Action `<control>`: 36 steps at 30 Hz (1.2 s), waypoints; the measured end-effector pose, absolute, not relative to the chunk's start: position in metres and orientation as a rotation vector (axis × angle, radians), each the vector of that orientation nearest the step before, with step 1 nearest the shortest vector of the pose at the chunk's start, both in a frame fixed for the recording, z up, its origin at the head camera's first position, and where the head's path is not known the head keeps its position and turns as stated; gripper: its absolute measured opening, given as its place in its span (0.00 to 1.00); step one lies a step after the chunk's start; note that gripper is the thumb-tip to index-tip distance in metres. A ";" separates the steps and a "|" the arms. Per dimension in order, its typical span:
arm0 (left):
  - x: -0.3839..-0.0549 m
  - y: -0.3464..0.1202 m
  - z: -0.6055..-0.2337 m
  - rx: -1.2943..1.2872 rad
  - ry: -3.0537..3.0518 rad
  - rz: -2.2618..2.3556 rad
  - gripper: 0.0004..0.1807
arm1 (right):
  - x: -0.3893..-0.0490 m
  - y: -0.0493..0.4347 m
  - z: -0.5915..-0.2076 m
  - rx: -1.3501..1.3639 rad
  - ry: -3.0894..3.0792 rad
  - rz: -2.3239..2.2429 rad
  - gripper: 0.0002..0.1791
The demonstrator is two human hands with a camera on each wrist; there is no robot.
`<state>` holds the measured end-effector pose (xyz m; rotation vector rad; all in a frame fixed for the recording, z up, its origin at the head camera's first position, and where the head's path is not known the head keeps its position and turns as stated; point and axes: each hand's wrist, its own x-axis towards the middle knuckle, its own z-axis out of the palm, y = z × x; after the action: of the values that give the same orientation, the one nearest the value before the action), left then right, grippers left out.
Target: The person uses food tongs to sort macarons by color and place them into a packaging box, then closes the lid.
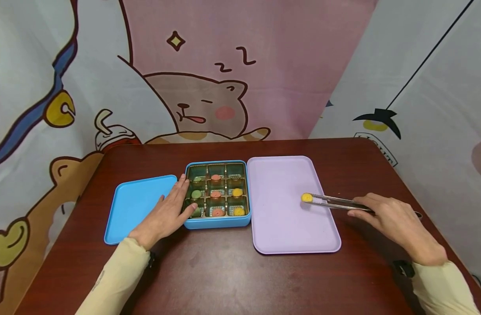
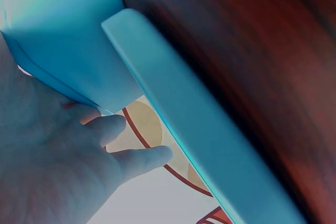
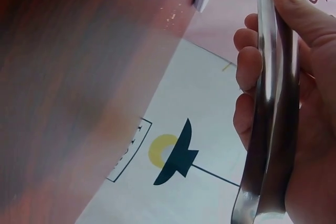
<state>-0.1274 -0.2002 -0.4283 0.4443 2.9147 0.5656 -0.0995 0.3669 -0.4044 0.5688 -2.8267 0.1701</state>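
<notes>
My right hand [image 1: 395, 221] grips metal tongs [image 1: 339, 202]; their tips pinch a small round yellow piece [image 1: 306, 197] above the lilac tray [image 1: 280, 236]. In the right wrist view, fingers and thumb wrap around the tongs [image 3: 268, 103]. My left hand [image 1: 165, 216] rests against the left side of a blue box [image 1: 217, 224], its fingers extended along the rim and the thumb over the near left corner. Inside the box, a divided insert holds green pieces [image 1: 196, 194] at left, pink pieces [image 1: 215, 194] in the middle and yellow pieces [image 1: 237, 192] at right.
A blue lid [image 1: 136, 210] lies left of the box, partly behind the left hand. The tray stands close against the box's right side. All lie on a dark brown table [image 1: 221, 271], with a printed cartoon cloth [image 1: 287, 65] hanging behind it.
</notes>
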 end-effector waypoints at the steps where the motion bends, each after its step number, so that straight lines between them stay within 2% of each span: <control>1: -0.127 -0.200 -0.428 0.442 2.914 0.565 0.47 | -0.099 0.366 -0.404 0.569 -2.821 0.172 0.23; 36: -0.127 -0.200 -0.428 0.438 2.904 0.579 0.47 | -0.106 0.341 -0.376 0.654 -2.624 0.293 0.24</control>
<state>-0.1267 -0.2004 -0.4280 0.4376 2.9039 0.5786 -0.1057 0.3406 -0.3763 0.6545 -2.6243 0.2935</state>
